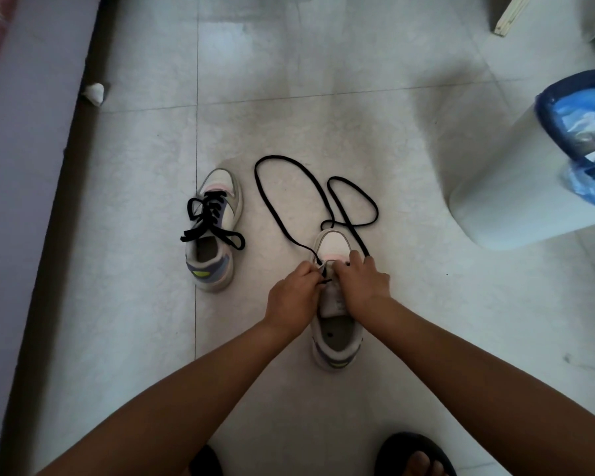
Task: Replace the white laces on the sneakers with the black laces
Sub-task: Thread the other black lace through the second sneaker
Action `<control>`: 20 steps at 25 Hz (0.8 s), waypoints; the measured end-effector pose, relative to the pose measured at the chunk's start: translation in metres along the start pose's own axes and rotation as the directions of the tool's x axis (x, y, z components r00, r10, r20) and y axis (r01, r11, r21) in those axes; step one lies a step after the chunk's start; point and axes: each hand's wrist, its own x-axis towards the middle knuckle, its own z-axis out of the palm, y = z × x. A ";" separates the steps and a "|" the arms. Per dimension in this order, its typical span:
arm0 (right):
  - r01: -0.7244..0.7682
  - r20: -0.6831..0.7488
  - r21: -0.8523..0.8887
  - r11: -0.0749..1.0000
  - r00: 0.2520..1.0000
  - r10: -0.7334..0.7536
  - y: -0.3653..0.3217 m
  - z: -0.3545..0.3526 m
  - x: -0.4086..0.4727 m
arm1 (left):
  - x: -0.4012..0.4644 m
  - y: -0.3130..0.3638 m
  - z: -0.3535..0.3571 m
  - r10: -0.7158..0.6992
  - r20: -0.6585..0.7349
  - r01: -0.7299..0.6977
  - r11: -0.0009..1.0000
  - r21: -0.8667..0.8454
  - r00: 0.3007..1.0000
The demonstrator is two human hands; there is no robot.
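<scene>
Black lace [282, 201] trails in loops on floor beyond the grip. Left hand [294, 293] pinches lace end at lowest eyelets; right hand [361, 283] pinches other strand, steadying unlaced sneaker [337, 328]. Advice: even both tails before crossing. Finished sneaker [213, 231] sits left.

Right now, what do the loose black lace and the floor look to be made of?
The black lace looks like flat woven fabric with a matte finish: it lies in limp, ribbon-like loops without shine. The floor looks like glazed tile, ceramic or stone: pale, mottled, divided by straight grout lines, with soft window glare.
</scene>
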 end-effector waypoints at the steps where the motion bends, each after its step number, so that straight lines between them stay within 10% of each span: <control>1: 0.004 0.011 0.006 1.000 1.000 -0.004 -0.004 0.000 0.002 | 0.001 0.000 -0.001 -0.004 -0.004 0.004 1.000 -0.005 1.000; 9: 0.131 -0.080 -0.133 0.982 0.987 -0.142 0.000 0.010 0.006 | 0.001 -0.003 0.000 0.010 -0.014 -0.010 1.000 0.006 1.000; 15: 0.123 -0.163 0.440 0.889 0.985 -0.055 0.029 0.006 0.006 | 0.002 -0.004 -0.001 0.057 -0.028 -0.057 0.998 -0.010 0.998; 20: 0.134 -0.134 0.263 0.956 0.986 -0.101 0.017 0.006 0.008 | 0.003 -0.006 -0.002 0.042 -0.025 -0.043 0.999 -0.026 0.999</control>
